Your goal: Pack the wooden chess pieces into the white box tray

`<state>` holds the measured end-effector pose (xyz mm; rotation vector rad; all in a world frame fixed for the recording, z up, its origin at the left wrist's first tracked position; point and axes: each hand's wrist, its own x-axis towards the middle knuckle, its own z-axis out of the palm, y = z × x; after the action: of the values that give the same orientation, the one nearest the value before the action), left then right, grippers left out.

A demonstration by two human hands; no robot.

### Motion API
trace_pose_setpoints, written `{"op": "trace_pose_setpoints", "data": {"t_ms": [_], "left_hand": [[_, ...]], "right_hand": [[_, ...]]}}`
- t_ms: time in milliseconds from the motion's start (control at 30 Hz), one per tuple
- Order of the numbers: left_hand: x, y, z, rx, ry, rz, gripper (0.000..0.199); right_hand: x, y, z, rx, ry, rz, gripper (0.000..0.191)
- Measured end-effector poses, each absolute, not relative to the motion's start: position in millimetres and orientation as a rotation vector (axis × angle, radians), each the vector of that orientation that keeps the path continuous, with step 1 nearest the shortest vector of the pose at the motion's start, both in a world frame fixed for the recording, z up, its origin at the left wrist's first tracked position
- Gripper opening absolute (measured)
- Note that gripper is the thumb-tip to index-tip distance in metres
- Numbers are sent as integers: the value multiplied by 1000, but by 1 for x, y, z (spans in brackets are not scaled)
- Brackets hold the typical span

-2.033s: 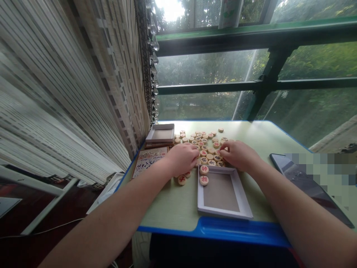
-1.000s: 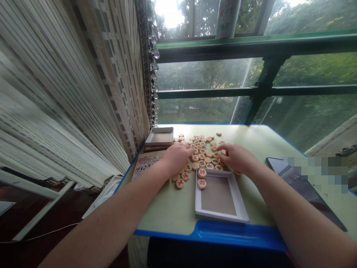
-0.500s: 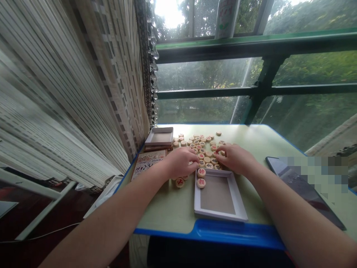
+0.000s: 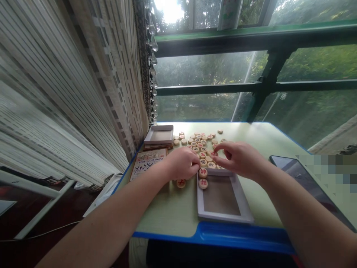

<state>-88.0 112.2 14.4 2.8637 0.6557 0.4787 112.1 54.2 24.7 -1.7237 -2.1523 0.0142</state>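
Observation:
Several round wooden Chinese chess pieces (image 4: 203, 154), marked in red or black, lie crowded on the table beyond and between my hands. My left hand (image 4: 182, 163) is closed at the left of the pile, fingers curled down. Whatever it holds, if anything, is hidden. My right hand (image 4: 240, 158) reaches in from the right, thumb and forefinger pinching a red-marked chess piece (image 4: 213, 153). Two red-marked pieces, one nearer me (image 4: 203, 184), sit along the left edge of an open shallow box (image 4: 245, 203). Another red-marked piece (image 4: 181, 183) lies below my left hand.
A second shallow box part (image 4: 147, 140) and a printed Chinese chess box lid (image 4: 145, 162) lie at the left. A dark tablet (image 4: 304, 186) rests at the right. The pale table has a blue edge (image 4: 240, 236). A curtain hangs left; windows stand behind.
The right hand has shifted slightly, and its thumb and forefinger now come around a red-marked piece. My left hand's fingers are more curled. The whole view has shifted a little.

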Motion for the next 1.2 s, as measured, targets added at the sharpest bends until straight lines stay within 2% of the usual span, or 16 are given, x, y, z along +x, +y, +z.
{"op": "trace_pose_setpoints", "data": {"t_ms": [267, 633, 967, 1200], "left_hand": [[-91, 123, 8, 2844, 727, 407, 29], [-89, 125, 5, 2910, 691, 408, 29], [-90, 121, 8, 3007, 752, 434, 30], [-89, 121, 8, 3110, 740, 355, 24]], "right_hand": [[85, 13, 33, -1433, -2499, -105, 19], [82, 19, 26, -1592, -2600, -188, 23], [78, 22, 22, -1486, -2669, -172, 21], [78, 22, 21, -1454, -2642, -92, 18]]}}
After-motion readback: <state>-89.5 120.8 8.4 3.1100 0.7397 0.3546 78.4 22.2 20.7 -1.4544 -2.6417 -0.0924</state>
